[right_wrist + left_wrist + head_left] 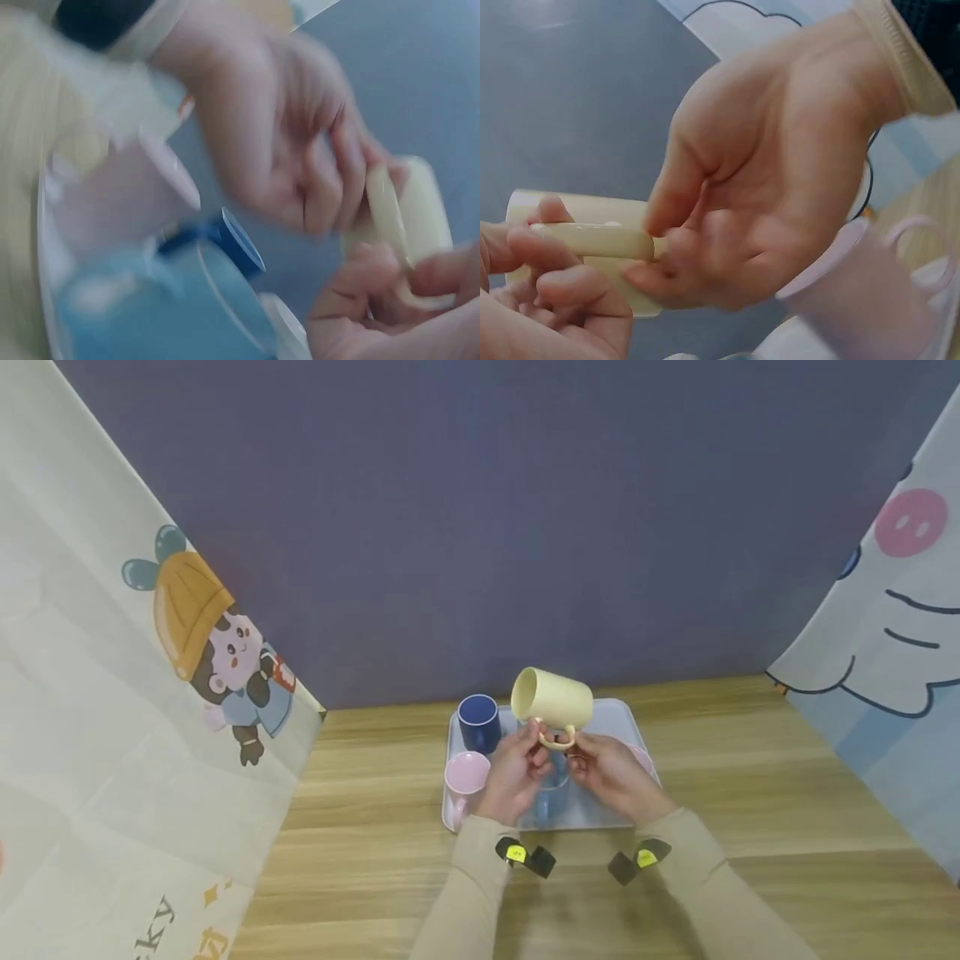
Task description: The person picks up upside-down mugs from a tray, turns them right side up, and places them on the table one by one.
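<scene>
A pale yellow mug (564, 700) is held in the air on its side above the tray, its mouth turned left in the head view and its handle (557, 744) hanging toward me. My left hand (513, 770) pinches the handle's left end with thumb and fingers. At the other end my right hand (617, 778) pinches the same handle, as the left wrist view also shows at the mug's handle (600, 240). Below the hands, a light blue mug (553, 785) stands partly hidden. Left of them are a pink mug (467, 775) and a dark blue mug (479, 723).
All these cups stand on a white tray (615, 718) on a wooden table (375, 793). Another pink mug (862, 292) sits at the tray's right side. A dark wall (480, 527) rises behind, with printed curtains (97, 693) at both sides.
</scene>
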`<state>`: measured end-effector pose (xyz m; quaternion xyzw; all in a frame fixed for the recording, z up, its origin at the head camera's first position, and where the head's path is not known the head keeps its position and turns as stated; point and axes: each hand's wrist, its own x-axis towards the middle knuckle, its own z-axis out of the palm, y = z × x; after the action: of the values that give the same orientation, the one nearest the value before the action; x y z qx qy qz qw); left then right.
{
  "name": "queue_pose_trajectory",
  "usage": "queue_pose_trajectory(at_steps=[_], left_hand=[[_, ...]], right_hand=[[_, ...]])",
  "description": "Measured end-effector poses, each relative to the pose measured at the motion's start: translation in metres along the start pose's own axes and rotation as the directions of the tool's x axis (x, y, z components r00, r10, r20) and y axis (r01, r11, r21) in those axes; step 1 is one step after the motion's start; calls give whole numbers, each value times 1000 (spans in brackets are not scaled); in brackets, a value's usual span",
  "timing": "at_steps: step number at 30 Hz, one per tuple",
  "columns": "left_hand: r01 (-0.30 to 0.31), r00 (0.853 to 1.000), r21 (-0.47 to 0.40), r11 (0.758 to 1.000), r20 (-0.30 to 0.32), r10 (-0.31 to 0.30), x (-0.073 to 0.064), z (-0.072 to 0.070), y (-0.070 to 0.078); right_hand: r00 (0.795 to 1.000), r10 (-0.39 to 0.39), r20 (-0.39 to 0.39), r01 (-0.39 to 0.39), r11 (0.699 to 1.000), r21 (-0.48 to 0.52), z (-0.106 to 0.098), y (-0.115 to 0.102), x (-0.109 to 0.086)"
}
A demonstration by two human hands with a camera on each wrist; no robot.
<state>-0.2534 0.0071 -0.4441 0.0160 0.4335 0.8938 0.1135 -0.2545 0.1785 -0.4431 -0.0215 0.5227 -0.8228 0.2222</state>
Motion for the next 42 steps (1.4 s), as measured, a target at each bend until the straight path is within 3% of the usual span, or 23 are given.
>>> queue_pose_trajectory(at_steps=[3,6,10,13,17,20,24,27,29,32,42], left_hand=[[-85,996,119,989,-29,89,-6,-1,9],[-151,983,240,959,-63,171,-13,-4,23],[-222,956,346,912,-108,273,-21,-14,44],[-248,930,416,875,-150,335,-24,-26,60],[-240,897,501,832,-212,387,-27,-48,80],[-228,879,544,807,-241,411,-26,-67,90],[-200,856,606,770,-274,438,-23,-96,96],[-166,845,631,758,-306,439,-22,-117,96],[-142,841,639,756,-324,432,-20,-129,93],[-113,836,651,750,-346,426,-16,-146,89],[-1,822,714,700,-397,407,2,-193,69]], right_hand=[[996,-44,-75,27,977,-212,-8,-5,-4],[979,-123,-163,58,934,-352,-26,-16,-10],[951,-212,-224,69,853,-517,-63,-27,-17],[941,-227,-251,21,780,-625,-89,-25,-21],[940,-168,-296,-103,687,-719,-118,-12,-25],[945,-101,-311,-199,576,-793,-135,0,-25],[957,-68,-283,-232,413,-881,-148,17,-23],[956,-76,-285,-242,347,-906,-150,27,-22],[949,-87,-302,-260,324,-910,-150,31,-23],[943,-97,-318,-274,315,-909,-148,35,-25],[946,-103,-308,-264,310,-913,-144,43,-27]])
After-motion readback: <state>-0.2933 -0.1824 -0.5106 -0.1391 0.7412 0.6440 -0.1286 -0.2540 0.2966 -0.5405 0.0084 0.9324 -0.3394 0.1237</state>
